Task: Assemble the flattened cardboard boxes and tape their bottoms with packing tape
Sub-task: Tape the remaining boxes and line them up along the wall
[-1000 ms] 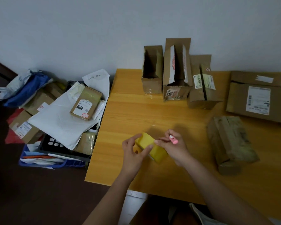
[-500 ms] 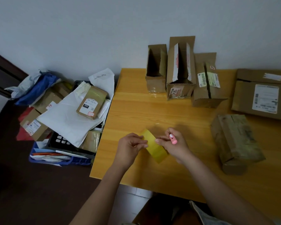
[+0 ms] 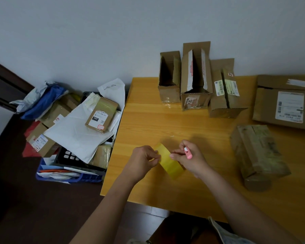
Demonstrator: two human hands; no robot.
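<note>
Since before, left hand [image 3: 144, 158] now pinches the tape roll [image 3: 168, 162] edge above the desk [image 3: 183, 131]; right hand [image 3: 187, 156] holds roll and, apparently, a pink cutter [image 3: 187, 152]. Tape may tear narrowly if peeled crooked.

Plain pale wall [image 3: 95, 32], honey-yellow wooden table [image 3: 148, 120] against it, dark floor [image 3: 25, 208] (dim, shadowed), soft light
</note>
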